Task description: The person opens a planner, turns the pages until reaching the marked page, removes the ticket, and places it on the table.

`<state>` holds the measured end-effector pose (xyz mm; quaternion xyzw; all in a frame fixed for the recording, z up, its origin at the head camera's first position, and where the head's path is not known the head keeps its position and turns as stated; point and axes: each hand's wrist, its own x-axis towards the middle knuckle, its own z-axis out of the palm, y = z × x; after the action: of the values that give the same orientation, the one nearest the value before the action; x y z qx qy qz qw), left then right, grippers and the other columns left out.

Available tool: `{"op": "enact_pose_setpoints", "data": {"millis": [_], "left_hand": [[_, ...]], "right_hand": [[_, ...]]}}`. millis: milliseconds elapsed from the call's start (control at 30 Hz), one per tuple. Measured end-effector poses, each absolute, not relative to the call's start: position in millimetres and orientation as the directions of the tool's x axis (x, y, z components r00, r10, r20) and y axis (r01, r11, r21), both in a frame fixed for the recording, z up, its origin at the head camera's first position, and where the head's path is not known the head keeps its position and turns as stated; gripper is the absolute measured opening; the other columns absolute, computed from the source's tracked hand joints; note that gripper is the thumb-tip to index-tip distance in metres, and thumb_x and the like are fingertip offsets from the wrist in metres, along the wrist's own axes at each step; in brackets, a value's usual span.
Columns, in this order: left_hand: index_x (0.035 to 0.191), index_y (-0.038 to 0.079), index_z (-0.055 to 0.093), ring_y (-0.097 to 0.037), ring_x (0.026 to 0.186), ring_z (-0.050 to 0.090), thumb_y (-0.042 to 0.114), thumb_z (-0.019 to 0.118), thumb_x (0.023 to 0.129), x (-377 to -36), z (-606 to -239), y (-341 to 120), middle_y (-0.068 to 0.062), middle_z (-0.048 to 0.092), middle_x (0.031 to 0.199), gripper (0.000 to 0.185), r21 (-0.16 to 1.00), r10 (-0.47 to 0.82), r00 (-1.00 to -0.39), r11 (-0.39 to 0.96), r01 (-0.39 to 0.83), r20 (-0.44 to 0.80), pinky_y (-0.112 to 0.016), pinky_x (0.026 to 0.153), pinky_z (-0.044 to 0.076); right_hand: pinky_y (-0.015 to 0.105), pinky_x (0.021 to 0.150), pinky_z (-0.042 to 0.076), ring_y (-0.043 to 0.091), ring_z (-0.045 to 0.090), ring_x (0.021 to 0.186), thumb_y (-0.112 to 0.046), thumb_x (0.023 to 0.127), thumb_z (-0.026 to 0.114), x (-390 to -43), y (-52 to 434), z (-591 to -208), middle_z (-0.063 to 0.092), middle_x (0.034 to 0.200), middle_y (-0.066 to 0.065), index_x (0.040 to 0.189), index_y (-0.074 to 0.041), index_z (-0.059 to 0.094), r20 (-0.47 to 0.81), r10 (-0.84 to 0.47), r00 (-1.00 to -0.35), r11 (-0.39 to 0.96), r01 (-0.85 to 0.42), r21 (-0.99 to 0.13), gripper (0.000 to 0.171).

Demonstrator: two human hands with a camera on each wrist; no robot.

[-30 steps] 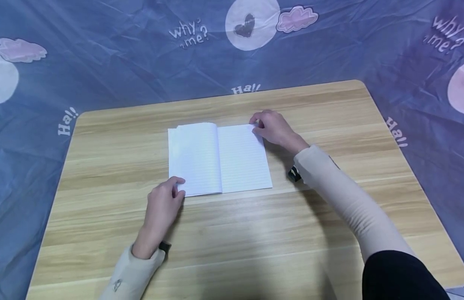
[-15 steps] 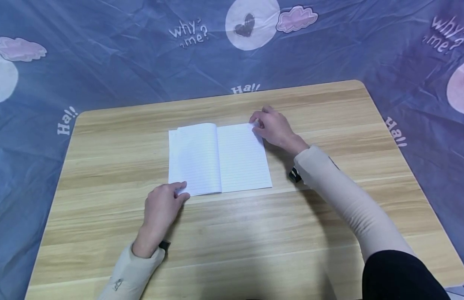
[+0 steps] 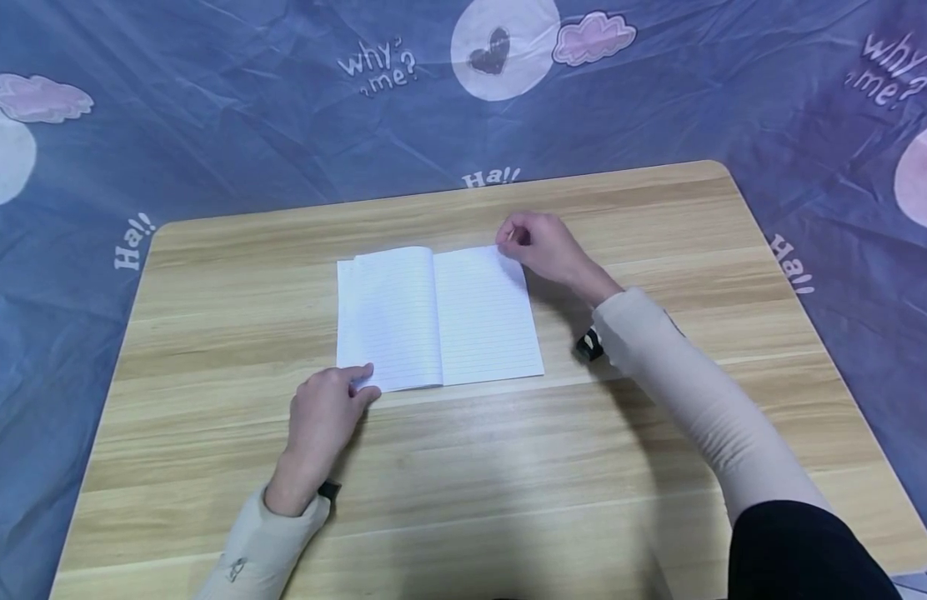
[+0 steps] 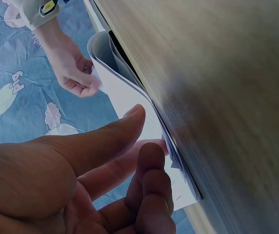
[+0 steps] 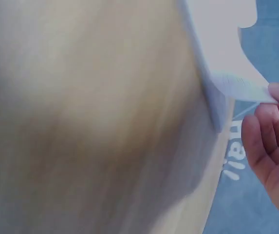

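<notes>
While the right hand (image 3: 548, 246) pinches the top outer corner of the right page (image 5: 239, 87) between fingertip and thumb, that corner has come up a little off the lined notebook (image 3: 437, 317); half a second ago it lay flatter under the fingers. It looks like a page is being picked up to turn, and the lift has only just begun.

The left hand (image 3: 324, 417) has not moved. Its fingers (image 4: 129, 141) are loosely bent, and one fingertip presses the near corner of the left page down. They hold nothing.

The notebook lies open and flat between the two hands, on the wooden table (image 3: 208, 467). A few pages on the left side bulge up a bit by the spine.

Past the right wrist, a small black thing (image 3: 588, 345) sits by the cream sleeve (image 3: 681, 392); I cannot tell what it is. All around the table lies a blue cloth with cartoon prints (image 3: 208, 125). Nothing blocks the page.
</notes>
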<state>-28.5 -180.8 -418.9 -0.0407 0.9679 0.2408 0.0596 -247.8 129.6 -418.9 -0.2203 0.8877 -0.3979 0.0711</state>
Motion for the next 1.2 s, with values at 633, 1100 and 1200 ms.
{"op": "enact_pose_setpoints", "data": {"millis": [633, 1100, 1200], "left_hand": [[0.111, 0.005, 0.077, -0.024, 0.065, 0.055, 0.028, 0.077, 0.090, -30, -419, -180, -0.004, 0.063, 0.065, 0.031, 0.464, -0.051, -0.993, 0.881, -0.095, -0.107, -0.042, 0.058, 0.046], [0.103, -0.001, 0.076, -0.026, 0.066, 0.056, 0.027, 0.075, 0.091, -30, -407, -159, -0.006, 0.061, 0.071, 0.031, 0.488, 0.058, -0.902, 0.825, 0.284, 0.428, -0.042, 0.064, 0.049], [0.116, -0.001, 0.071, -0.028, 0.073, 0.058, 0.032, 0.073, 0.093, -33, -404, -147, -0.008, 0.064, 0.079, 0.040, 0.512, 0.118, -0.828, 0.735, 0.444, 0.548, -0.043, 0.071, 0.050]], "right_hand": [[0.034, 0.064, 0.057, 0.023, 0.067, 0.070, -0.007, 0.093, 0.070, -249, 81, -387, 0.071, 0.099, 0.016, 0.103, 0.000, 0.068, -0.190, -0.409, -0.893, 0.067, 0.178, -0.982, 0.012], [0.034, 0.062, 0.059, 0.023, 0.070, 0.066, 0.006, 0.094, 0.064, -247, 59, -389, 0.071, 0.090, 0.016, 0.098, 0.003, 0.068, -0.220, -0.340, -0.915, -0.203, 0.299, -0.932, 0.006], [0.035, 0.063, 0.059, 0.023, 0.070, 0.065, 0.007, 0.094, 0.063, -246, 58, -389, 0.071, 0.089, 0.016, 0.098, 0.004, 0.068, -0.211, -0.328, -0.921, -0.236, 0.297, -0.925, 0.007]]}}
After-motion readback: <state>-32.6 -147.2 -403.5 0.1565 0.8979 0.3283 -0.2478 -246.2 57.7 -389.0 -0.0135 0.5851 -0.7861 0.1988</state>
